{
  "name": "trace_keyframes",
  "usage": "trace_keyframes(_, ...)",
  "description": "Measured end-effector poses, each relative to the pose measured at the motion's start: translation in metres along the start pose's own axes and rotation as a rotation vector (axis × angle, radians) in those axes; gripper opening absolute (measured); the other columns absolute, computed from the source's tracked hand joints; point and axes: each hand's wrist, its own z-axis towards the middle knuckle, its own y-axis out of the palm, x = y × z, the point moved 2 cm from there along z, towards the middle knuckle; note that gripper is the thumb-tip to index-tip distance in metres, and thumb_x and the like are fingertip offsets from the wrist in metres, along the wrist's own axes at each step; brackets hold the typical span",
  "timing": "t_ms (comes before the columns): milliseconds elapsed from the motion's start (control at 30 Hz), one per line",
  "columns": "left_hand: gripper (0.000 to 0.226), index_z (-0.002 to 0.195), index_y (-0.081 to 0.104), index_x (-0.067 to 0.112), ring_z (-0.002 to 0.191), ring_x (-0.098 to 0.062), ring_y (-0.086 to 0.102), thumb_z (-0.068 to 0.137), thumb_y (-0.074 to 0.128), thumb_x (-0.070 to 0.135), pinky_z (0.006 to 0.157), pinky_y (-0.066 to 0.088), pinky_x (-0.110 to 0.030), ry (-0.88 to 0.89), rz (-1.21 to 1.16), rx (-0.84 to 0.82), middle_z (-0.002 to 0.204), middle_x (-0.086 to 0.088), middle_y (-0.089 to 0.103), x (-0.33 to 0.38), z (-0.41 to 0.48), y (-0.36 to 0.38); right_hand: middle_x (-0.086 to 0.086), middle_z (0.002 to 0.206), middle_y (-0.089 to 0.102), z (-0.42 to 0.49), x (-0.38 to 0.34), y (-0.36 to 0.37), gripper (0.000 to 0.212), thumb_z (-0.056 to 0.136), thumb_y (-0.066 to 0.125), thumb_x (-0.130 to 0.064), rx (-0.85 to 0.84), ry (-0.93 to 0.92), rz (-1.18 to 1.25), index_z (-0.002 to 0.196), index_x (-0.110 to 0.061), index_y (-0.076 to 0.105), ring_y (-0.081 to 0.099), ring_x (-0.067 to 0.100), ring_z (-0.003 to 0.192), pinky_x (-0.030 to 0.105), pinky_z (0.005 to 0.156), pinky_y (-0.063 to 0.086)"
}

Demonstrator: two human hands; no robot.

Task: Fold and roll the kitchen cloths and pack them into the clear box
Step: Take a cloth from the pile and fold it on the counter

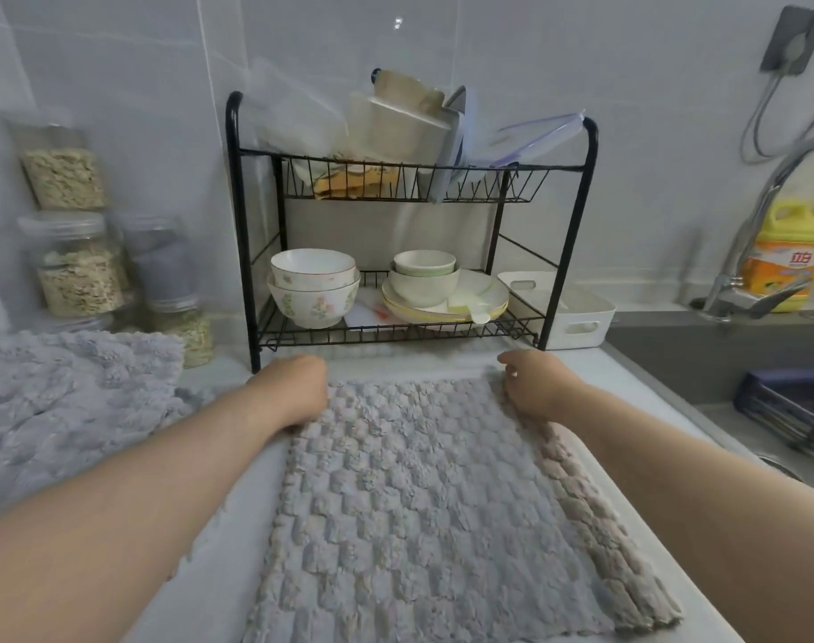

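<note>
White wall tiles close off the back of this kitchen corner, and the pale bench (228, 573) runs from my waist up to them, with a sink off to my right. Most of the bench in front of me is covered by one grey waffle-textured cloth (419, 503), spread flat with its near edge towards me so that I have a clean rectangle to fold. To my left a heap of more grey cloths (71, 401) waits, kept off to the side so it does not tangle with the one in hand. Behind the cloth stands a black wire dish rack (238, 225) with bowls and plates.

My left hand (293, 392) sits on the far left corner, my right hand (535, 387) on the far right corner. The right fingers (509, 362) are curled and pinch the cloth's edge. The left fingers are tucked under the hand, so they only seem to grip the corner. Holding both far corners lets me pull that edge taut, probably before bringing it over. I cannot make out the clear box from here.
</note>
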Motion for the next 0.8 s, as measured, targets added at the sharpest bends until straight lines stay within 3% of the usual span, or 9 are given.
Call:
trace_keyframes(100, 0.013, 0.089, 0.061, 0.014, 0.091, -0.025, 0.056, 0.086, 0.051, 0.007, 0.070, 0.044, -0.028, 0.016, -0.057, 0.041, 0.101, -0.004, 0.058, -0.001, 0.010, 0.003, 0.005, 0.134, 0.058, 0.016, 0.000, 0.006, 0.042, 0.090, 0.048, -0.009, -0.014, -0.043, -0.052, 0.129, -0.019, 0.059, 0.055, 0.026, 0.118, 0.029, 0.090, 0.045)
trace_keyframes(167, 0.014, 0.084, 0.057, 0.020, 0.090, -0.021, 0.055, 0.085, 0.051, 0.007, 0.072, 0.045, -0.029, 0.015, -0.151, 0.054, 0.098, 0.000, 0.055, -0.001, 0.010, 0.001, 0.006, 0.123, 0.062, 0.016, 0.002, 0.003, 0.034, 0.088, 0.048, -0.007, 0.038, -0.066, -0.043, 0.115, -0.017, 0.066, 0.057, 0.025, 0.107, 0.026, 0.080, 0.044)
trace_keyframes(367, 0.023, 0.073, 0.054, 0.026, 0.083, -0.018, 0.055, 0.087, 0.055, 0.008, 0.067, 0.040, -0.029, 0.028, -0.377, 0.268, 0.089, 0.003, 0.058, -0.005, -0.025, -0.030, 0.007, 0.096, 0.060, -0.032, 0.006, -0.027, 0.017, 0.095, 0.042, -0.008, 0.363, -0.093, 0.227, 0.100, -0.016, 0.056, 0.054, 0.025, 0.078, 0.032, 0.064, 0.042)
trace_keyframes(500, 0.028, 0.073, 0.054, 0.026, 0.066, -0.020, 0.065, 0.087, 0.049, 0.003, 0.057, 0.048, -0.030, 0.051, -0.551, 0.320, 0.077, 0.000, 0.062, -0.001, -0.070, -0.050, 0.004, 0.096, 0.064, -0.082, 0.008, -0.042, 0.016, 0.098, 0.045, -0.012, 0.442, -0.120, 0.335, 0.106, -0.017, 0.059, 0.061, 0.026, 0.079, 0.039, 0.070, 0.053)
trace_keyframes(600, 0.026, 0.077, 0.059, 0.022, 0.070, -0.019, 0.066, 0.083, 0.053, -0.002, 0.066, 0.055, -0.035, 0.093, -0.614, 0.384, 0.077, 0.003, 0.063, 0.002, -0.110, -0.056, 0.002, 0.103, 0.062, -0.120, 0.009, -0.046, 0.024, 0.094, 0.045, -0.005, 0.437, -0.099, 0.461, 0.107, -0.017, 0.062, 0.062, 0.022, 0.086, 0.032, 0.074, 0.050)
trace_keyframes(667, 0.025, 0.084, 0.061, 0.021, 0.074, -0.017, 0.065, 0.083, 0.056, -0.003, 0.068, 0.052, -0.030, 0.104, -0.633, 0.413, 0.082, 0.007, 0.063, 0.004, -0.133, -0.055, 0.002, 0.099, 0.062, -0.142, 0.011, -0.046, 0.027, 0.089, 0.045, 0.000, 0.422, -0.075, 0.531, 0.099, -0.018, 0.063, 0.063, 0.021, 0.086, 0.027, 0.071, 0.047)
trace_keyframes(800, 0.022, 0.081, 0.066, 0.023, 0.074, -0.010, 0.062, 0.083, 0.060, 0.002, 0.060, 0.043, -0.021, 0.111, -0.634, 0.405, 0.078, 0.009, 0.065, 0.004, -0.169, -0.046, 0.007, 0.087, 0.068, -0.180, 0.022, -0.041, 0.023, 0.086, 0.051, 0.001, 0.386, -0.034, 0.611, 0.082, -0.018, 0.062, 0.070, 0.025, 0.078, 0.036, 0.070, 0.056)
